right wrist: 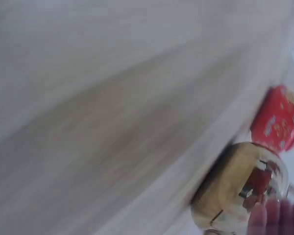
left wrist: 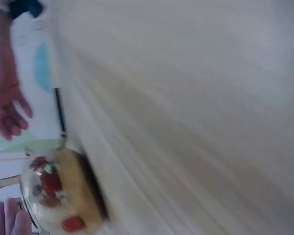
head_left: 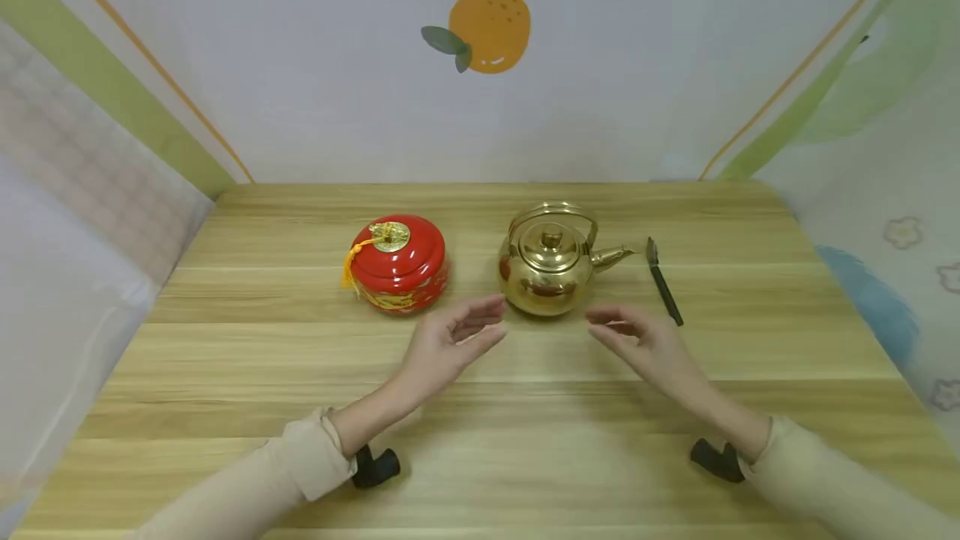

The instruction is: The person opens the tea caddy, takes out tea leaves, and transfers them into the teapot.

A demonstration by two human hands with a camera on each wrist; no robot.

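Note:
A shiny gold teapot [head_left: 546, 273] with a lid, an arched handle and a spout toward the right stands on the wooden table. My left hand [head_left: 456, 342] hovers in front and to the left of it, fingers gently bent, holding nothing. Facing it from the right front, my right hand [head_left: 648, 347] is likewise empty, with thumb and fingers apart. In the left wrist view, fingertips [left wrist: 12, 218] overlap the teapot [left wrist: 61, 193] near its handle. The right wrist view has fingers [right wrist: 277, 218] in front of the teapot [right wrist: 242, 186].
A round red lidded jar [head_left: 400, 265] with a gold medallion and yellow tassel sits left of the teapot. Right of the spout lies a slim tool with a black handle [head_left: 666, 294] and short metal head. Behind the wooden table [head_left: 510, 457] hangs a printed cloth [head_left: 345, 98].

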